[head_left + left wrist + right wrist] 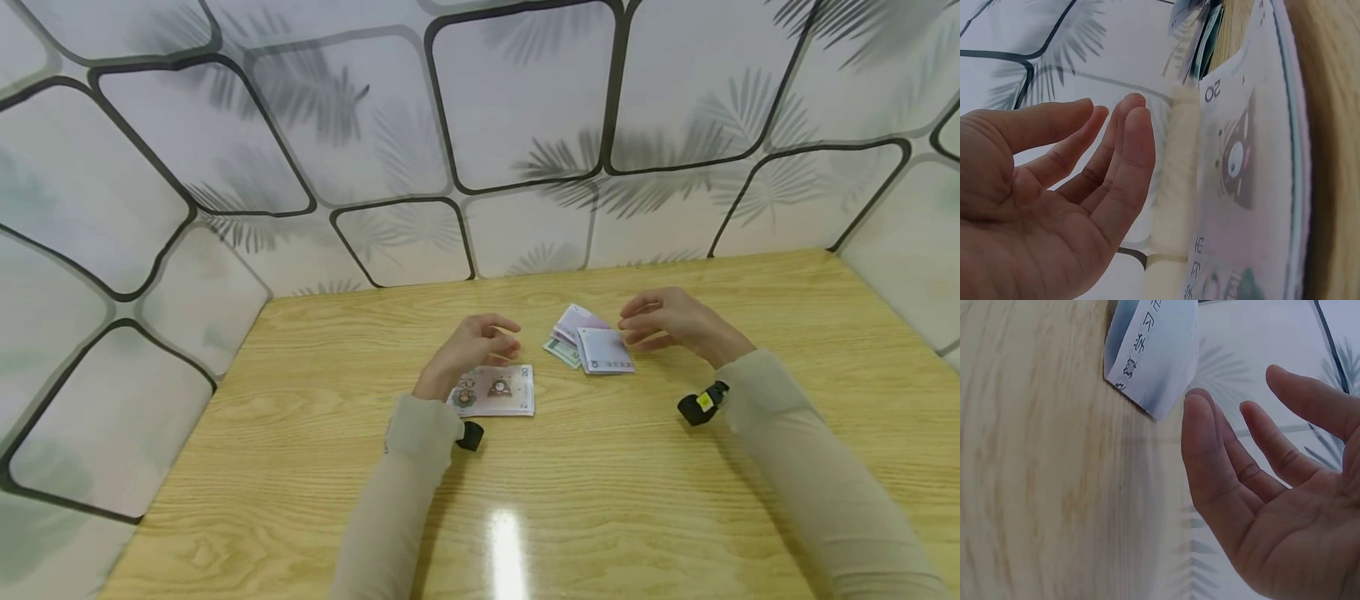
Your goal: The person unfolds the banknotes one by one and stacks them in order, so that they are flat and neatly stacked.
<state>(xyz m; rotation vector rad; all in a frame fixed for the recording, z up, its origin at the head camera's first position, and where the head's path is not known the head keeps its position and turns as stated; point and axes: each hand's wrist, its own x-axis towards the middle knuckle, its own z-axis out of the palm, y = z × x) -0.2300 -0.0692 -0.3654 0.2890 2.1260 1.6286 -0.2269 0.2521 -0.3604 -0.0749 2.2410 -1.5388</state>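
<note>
Your left hand (pixel 480 343) hovering by stack (pixel 504 393), right hand (pixel 671 321) by folded notes (pixel 604 350); both loosely curved, holding nothing. Careless brush possibly scattering overlapping folded notes.

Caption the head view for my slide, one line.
Left grip near a flat stack of banknotes, right grip near a small overlapping pile, both empty above a wooden table.
</note>
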